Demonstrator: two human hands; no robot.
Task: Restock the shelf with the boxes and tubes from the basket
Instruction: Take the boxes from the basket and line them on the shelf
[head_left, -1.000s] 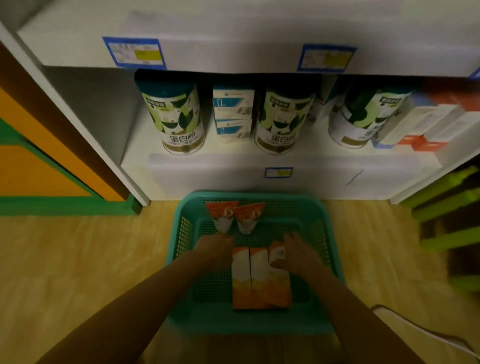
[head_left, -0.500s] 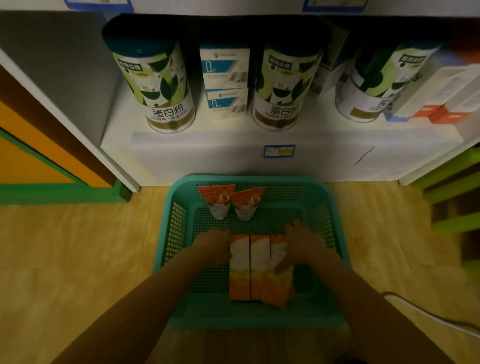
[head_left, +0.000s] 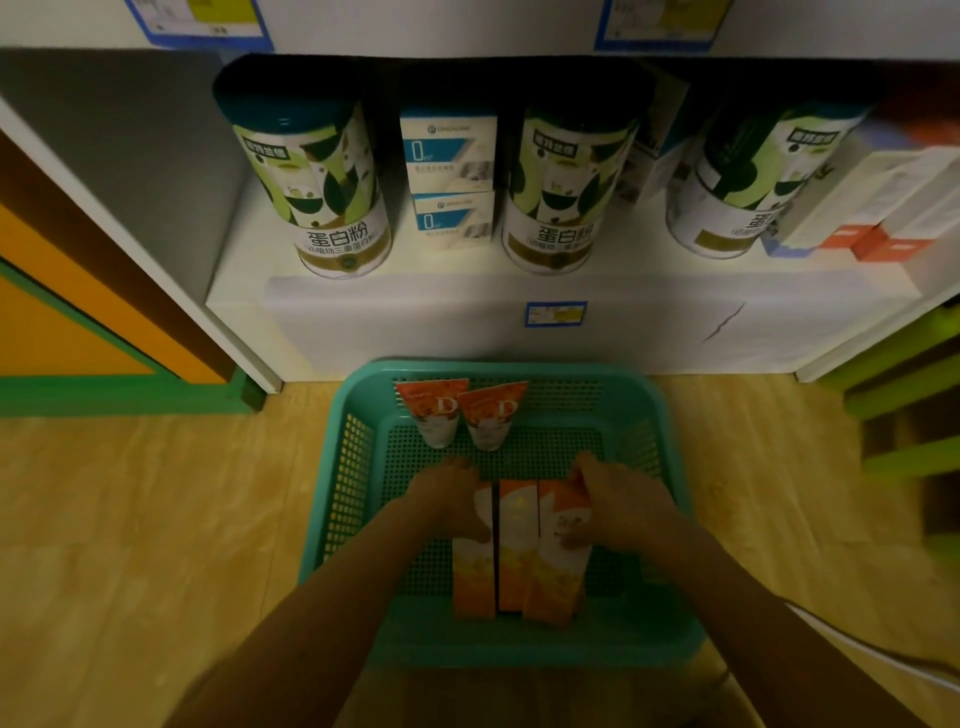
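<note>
The shelf (head_left: 467, 291) stands just behind the basket (head_left: 670, 467), carrying tins (head_left: 322, 192) and cartons. Inside the basket, three boxes (head_left: 514, 551) lie side by side near its front; two tubes (head_left: 457, 413) lean against its back wall. The left hand (head_left: 449, 501) and right hand (head_left: 618, 501) press the boxes' outer sides, fingers (head_left: 576, 543) curled on them.

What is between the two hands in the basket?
Three orange boxes lie side by side between the left hand and right hand, seen from the head camera.

basket (head_left: 670, 431) on floor before shelf (head_left: 467, 291) | tubes (head_left: 462, 415) in basket, behind boxes (head_left: 519, 551)
</note>
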